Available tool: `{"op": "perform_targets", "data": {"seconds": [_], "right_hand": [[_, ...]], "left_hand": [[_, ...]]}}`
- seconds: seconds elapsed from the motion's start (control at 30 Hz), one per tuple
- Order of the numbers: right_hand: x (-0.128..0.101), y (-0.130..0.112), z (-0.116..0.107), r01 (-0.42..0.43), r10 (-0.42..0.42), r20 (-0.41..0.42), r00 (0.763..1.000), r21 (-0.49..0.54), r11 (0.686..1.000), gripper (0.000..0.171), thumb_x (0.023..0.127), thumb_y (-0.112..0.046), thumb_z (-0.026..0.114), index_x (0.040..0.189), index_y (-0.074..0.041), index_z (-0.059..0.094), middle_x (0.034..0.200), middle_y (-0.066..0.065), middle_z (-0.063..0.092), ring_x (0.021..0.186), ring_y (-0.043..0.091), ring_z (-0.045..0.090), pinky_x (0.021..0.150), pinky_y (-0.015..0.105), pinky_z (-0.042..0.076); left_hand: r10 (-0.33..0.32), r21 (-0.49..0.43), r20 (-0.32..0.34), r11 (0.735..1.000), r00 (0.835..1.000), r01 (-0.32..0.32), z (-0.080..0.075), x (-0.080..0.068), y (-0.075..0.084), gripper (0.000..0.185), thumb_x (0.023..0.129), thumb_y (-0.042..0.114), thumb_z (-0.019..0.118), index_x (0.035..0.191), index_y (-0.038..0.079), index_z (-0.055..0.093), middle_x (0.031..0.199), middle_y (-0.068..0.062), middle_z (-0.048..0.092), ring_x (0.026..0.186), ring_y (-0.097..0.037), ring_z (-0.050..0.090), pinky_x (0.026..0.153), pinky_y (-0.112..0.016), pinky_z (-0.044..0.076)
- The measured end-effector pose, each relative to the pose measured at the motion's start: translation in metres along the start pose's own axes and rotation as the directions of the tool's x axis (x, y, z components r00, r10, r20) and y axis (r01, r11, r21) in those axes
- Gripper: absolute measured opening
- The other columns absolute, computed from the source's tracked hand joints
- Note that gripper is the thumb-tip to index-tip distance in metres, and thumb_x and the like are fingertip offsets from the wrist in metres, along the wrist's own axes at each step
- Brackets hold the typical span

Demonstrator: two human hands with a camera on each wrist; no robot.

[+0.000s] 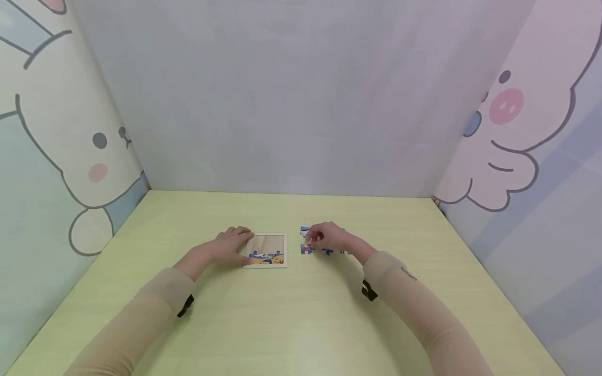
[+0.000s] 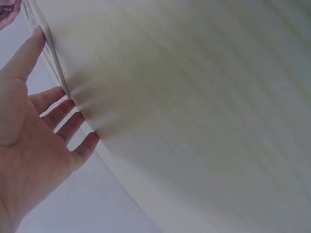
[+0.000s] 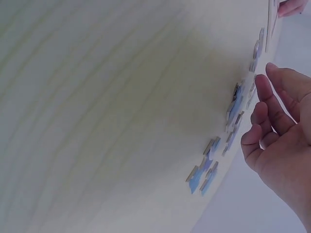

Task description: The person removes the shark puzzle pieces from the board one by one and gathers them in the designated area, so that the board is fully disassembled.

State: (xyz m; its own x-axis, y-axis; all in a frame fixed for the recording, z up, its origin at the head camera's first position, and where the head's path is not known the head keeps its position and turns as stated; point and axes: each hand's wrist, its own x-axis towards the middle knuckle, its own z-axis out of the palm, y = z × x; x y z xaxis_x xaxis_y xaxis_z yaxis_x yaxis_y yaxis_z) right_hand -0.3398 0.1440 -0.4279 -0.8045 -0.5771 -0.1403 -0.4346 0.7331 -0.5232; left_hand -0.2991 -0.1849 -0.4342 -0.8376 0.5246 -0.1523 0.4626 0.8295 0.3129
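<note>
A small wooden puzzle tray lies on the pale green table, with a few blue and yellow pieces fitted along its near edge. My left hand rests flat against the tray's left side. In the left wrist view its straight fingers touch the tray's thin edge. To the right lie several loose blue puzzle pieces. My right hand hovers over them. In the right wrist view its fingers are loosely curled just above the pieces, with nothing seen between them.
The table is boxed in by a plain back wall and two side walls printed with cartoon animals. Bare tabletop stretches in front of the tray and pieces, and out to both sides.
</note>
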Motion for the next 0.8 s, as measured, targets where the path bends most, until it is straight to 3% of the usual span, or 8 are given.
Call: {"op": "perform_targets", "data": {"seconds": [0.37,0.57,0.8], "right_hand": [[-0.008,-0.025,-0.008,0.135,-0.134,-0.062,0.989,0.008,0.991,0.017,0.088,-0.012,0.065,0.105,-0.007,0.066,0.09,-0.005,0.066,0.078,0.013,0.052,0.07,0.026,0.045],[-0.002,-0.036,0.003,0.137,-0.137,-0.077,0.987,-0.014,0.991,0.019,0.087,-0.014,0.067,0.106,-0.008,0.067,0.099,0.001,0.067,0.088,0.014,0.055,0.08,0.029,0.047],[0.006,-0.045,0.018,0.094,-0.098,-0.116,0.988,-0.038,0.995,0.02,0.086,-0.019,0.07,0.105,-0.015,0.067,0.097,-0.005,0.065,0.089,0.013,0.055,0.08,0.028,0.047]], "left_hand": [[0.004,-0.002,-0.009,1.0,1.0,-0.004,0.003,0.003,0.001,0.077,0.085,0.041,0.067,0.144,0.004,0.035,0.152,-0.018,0.026,0.138,-0.04,0.023,0.109,-0.059,0.022],[0.042,0.0,-0.035,0.999,0.998,-0.042,0.001,-0.001,0.007,0.07,0.086,0.035,0.068,0.142,0.003,0.039,0.151,-0.019,0.028,0.138,-0.04,0.024,0.111,-0.057,0.02],[0.045,-0.003,-0.025,0.999,0.999,-0.045,0.002,-0.002,0.009,0.064,0.088,0.034,0.066,0.14,0.003,0.043,0.147,-0.017,0.034,0.136,-0.039,0.029,0.11,-0.057,0.023]]}}
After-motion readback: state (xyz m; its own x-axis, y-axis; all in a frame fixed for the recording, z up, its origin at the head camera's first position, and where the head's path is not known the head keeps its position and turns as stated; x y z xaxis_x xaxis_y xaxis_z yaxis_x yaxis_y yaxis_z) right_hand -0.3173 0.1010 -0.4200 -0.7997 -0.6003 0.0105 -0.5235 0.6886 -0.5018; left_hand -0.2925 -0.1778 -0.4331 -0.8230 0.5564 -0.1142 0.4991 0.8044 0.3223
